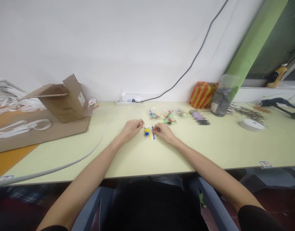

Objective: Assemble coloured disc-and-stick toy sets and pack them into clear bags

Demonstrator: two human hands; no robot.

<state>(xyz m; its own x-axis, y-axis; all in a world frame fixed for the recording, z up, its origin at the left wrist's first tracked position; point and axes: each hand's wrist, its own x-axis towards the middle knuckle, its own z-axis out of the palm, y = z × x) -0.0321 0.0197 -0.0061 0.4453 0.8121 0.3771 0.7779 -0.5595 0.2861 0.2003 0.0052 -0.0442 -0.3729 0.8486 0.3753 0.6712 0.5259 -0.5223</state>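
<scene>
Both my hands rest on the pale yellow-green table (210,150), close together near its middle. My left hand (131,127) has its fingers curled in a pinch at the left side of a small clear bag of colourful plastic parts (149,131), which shows blue, yellow and white pieces. My right hand (163,131) pinches the same bag from the right. Just behind them lie several more small bags of colourful parts (167,115).
An open cardboard box (65,99) on flat cardboard sits at the left beside white strips. A power strip (128,101) with a dark cable lies by the wall. At the right are a striped bag (202,94), a grey filled bag (221,101), a tape roll (252,125) and a black tool (279,104).
</scene>
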